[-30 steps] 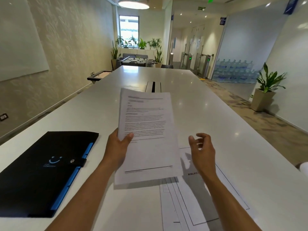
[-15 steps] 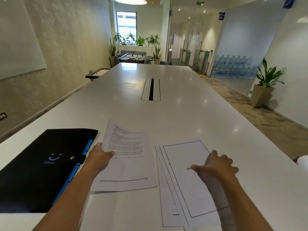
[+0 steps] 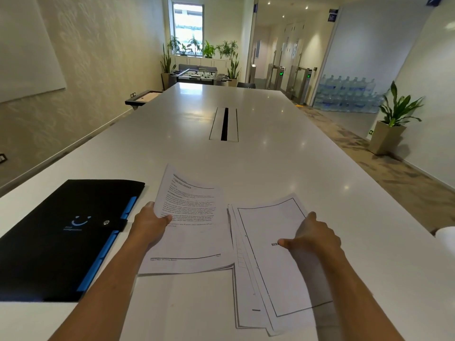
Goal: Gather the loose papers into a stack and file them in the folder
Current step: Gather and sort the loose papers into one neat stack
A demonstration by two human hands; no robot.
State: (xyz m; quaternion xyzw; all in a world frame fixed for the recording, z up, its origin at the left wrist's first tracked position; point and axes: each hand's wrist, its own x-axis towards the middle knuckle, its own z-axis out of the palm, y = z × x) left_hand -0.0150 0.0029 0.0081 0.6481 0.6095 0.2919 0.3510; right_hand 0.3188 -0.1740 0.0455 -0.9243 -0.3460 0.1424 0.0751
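Note:
My left hand [image 3: 150, 225] grips the left edge of a printed text sheaf [image 3: 194, 232], a few sheets thick, held low over the white table [image 3: 246, 163]. To its right lies a fanned pile of bordered papers [image 3: 270, 271]; my right hand [image 3: 315, 236] holds its right edge, thumb on the top sheet. The two sets of papers touch or overlap along their inner edges. A black folder [image 3: 61, 242] with blue tabs and a snap strap lies shut on the table to the left of my left hand.
A cable slot [image 3: 224, 124] runs down the table's middle, further out. A white object [image 3: 446, 238] shows at the right edge. Beyond the table stand a potted plant [image 3: 391, 124], stacked water bottles [image 3: 344, 97] and a foosball table [image 3: 197, 76].
The text pages, held upright in my left hand a second ago, came down to table level beside the folder. My right hand, empty before, dropped onto the bordered pile and took hold of it.

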